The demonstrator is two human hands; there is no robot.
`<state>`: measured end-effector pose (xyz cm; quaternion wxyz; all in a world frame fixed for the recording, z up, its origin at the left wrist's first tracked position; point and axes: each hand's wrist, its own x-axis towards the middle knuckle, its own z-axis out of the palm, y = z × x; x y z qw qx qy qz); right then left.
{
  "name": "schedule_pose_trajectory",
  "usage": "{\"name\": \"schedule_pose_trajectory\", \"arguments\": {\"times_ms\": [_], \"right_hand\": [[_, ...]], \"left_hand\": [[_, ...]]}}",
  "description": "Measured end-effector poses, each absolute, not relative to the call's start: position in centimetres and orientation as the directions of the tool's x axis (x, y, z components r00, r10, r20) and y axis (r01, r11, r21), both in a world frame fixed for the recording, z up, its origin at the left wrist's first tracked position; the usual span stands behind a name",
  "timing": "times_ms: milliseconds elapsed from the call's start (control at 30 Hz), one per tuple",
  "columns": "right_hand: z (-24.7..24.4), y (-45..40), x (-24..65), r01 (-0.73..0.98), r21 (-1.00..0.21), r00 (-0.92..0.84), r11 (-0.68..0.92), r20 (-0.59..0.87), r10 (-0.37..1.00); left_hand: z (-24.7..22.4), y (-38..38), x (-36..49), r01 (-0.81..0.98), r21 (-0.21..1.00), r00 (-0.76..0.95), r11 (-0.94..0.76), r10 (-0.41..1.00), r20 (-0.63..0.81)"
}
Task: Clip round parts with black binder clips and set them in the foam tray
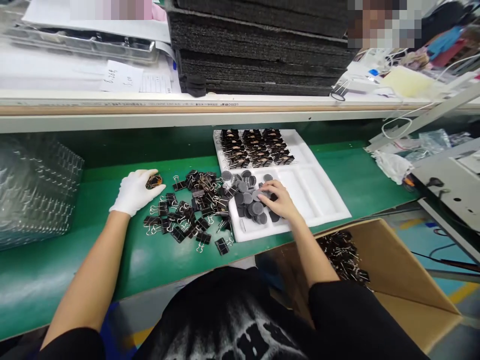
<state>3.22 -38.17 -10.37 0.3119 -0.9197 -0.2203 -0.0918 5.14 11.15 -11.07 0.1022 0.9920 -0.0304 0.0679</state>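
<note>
My left hand (135, 192), in a white glove, is closed round a small dark and orange round piece (154, 181) over the green table. My bare right hand (278, 199) reaches into a pile of grey discs (249, 199) on a white foam tray (322, 192); its fingertips are bent together on the discs, and what they pinch, if anything, is too small to tell. Between the hands lies a loose heap of black binder clips (198, 205). More clips stand in rows (255, 147) in the tray's back left part.
Clear plastic trays (37, 190) are stacked at the far left. A cardboard box (408, 290) holding clips stands at the lower right. Black foam sheets (262, 50) lie on the shelf (187, 116) above the table. A white plastic bag (392, 165) is at the right.
</note>
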Motion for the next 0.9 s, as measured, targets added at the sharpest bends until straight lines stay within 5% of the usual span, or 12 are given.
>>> {"name": "schedule_pose_trajectory", "arguments": {"times_ms": [400,900], "right_hand": [[-12.2,-37.9,2.9,0.496,-0.575,0.850,-0.651,0.473,0.231],[-12.7,-38.5,1.8,0.416,-0.613,0.805,-0.672,0.591,-0.041]], "left_hand": [[-10.7,10.4,4.7,-0.013,0.241,0.986,-0.970,0.028,0.164],[-11.4,10.7,4.0,-0.115,0.231,0.981,-0.966,-0.073,0.181]]}}
